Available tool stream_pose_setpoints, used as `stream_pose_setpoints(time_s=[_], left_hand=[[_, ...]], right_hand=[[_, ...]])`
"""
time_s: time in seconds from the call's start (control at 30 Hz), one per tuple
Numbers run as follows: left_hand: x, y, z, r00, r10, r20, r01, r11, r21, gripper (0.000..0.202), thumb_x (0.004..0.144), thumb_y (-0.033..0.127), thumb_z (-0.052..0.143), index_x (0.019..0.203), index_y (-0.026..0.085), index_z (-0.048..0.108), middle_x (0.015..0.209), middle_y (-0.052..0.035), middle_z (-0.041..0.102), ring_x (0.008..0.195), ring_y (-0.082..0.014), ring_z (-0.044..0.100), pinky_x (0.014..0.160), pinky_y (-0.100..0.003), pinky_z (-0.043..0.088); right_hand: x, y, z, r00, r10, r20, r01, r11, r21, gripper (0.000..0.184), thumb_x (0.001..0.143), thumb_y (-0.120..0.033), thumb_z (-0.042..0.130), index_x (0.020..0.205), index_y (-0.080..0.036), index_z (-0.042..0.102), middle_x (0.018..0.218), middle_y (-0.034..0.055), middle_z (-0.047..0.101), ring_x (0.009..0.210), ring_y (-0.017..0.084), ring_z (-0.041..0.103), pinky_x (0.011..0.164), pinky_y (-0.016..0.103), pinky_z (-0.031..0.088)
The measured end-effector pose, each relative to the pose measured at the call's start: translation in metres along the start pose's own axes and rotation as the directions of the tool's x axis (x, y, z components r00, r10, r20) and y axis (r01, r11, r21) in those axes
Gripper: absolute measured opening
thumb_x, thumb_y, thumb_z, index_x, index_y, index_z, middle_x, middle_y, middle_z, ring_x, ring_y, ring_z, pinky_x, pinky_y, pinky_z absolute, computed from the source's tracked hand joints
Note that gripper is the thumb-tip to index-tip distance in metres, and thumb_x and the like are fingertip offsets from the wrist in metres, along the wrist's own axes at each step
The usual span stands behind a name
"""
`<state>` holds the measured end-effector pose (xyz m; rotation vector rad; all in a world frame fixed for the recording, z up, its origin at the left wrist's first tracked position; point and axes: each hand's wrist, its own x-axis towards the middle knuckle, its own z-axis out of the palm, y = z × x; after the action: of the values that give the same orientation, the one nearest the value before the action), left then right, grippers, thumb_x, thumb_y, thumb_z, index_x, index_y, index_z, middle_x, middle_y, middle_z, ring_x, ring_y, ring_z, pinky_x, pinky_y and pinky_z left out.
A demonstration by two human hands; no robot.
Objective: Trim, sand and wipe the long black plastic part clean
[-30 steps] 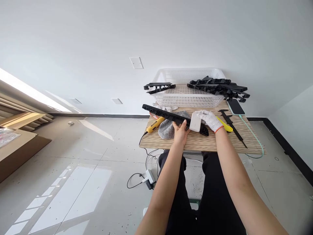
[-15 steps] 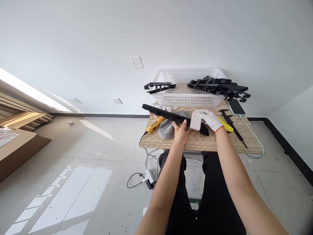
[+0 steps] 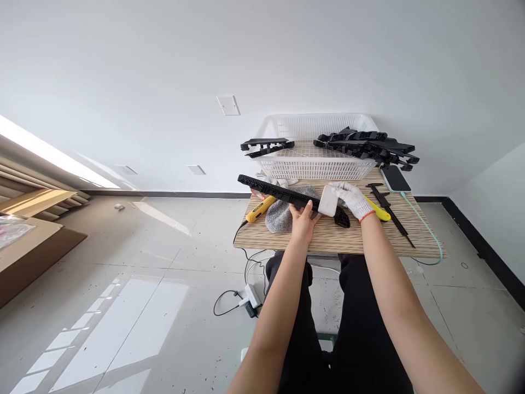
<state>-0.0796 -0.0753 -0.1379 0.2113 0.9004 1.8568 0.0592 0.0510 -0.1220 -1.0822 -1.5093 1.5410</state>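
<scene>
My bare left hand (image 3: pixel 302 218) is closed around a long black plastic part (image 3: pixel 283 193), which slants down to the right above the table. In my right hand (image 3: pixel 348 198), wearing a white knit glove with an orange cuff, is a flat white block (image 3: pixel 328 201); its exact kind I cannot make out. The block lies against the part near its right end and hides a stretch of it. Under the part is a grey cloth (image 3: pixel 279 218). A yellow corded tool (image 3: pixel 261 209) lies left of the cloth, and a yellow-handled tool (image 3: pixel 382 213) is partly behind my right wrist.
At the back of the table (image 3: pixel 328 241) stands a white plastic basket (image 3: pixel 315 167) with black plastic parts (image 3: pixel 365 146) jutting over its rim. Black calipers (image 3: pixel 391 212) and a phone (image 3: pixel 396 179) on a green cable lie at right. A power strip (image 3: pixel 251 295) rests on the floor.
The white block has shifted very slightly upward along the black part with my right hand. My left hand keeps its hold, nearly unmoved.
</scene>
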Motion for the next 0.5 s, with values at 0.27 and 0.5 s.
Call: stream_pose_setpoints(time_s=[0.27,0.5], left_hand=[[-0.0002,0.0011,-0.001,1.0,-0.006,0.025,0.006,1.0,0.011,0.061,0.075,0.029,0.089,0.12,0.035,0.048,0.123,-0.0021,0.066,0.106,-0.018,0.072,0.098,-0.042,0.06],[-0.0014,0.0018,-0.0004,1.0,-0.004,0.015,0.003,1.0,0.024,0.063,0.073,0.031,0.091,0.119,0.035,0.049,0.123,-0.0026,0.066,0.107,-0.0186,0.071,0.095,-0.04,0.061]], right_hand=[[-0.0015,-0.0034,0.0013,1.0,-0.004,0.01,0.004,1.0,-0.024,0.054,0.063,-0.047,0.089,0.109,-0.023,0.078,0.104,0.0062,0.077,0.077,0.015,0.062,0.057,0.024,0.044],[0.0001,-0.0002,-0.001,0.996,-0.057,-0.068,0.052,0.996,-0.074,0.052,0.067,-0.052,0.085,0.11,-0.023,0.079,0.098,0.0046,0.076,0.073,0.014,0.058,0.056,0.024,0.041]])
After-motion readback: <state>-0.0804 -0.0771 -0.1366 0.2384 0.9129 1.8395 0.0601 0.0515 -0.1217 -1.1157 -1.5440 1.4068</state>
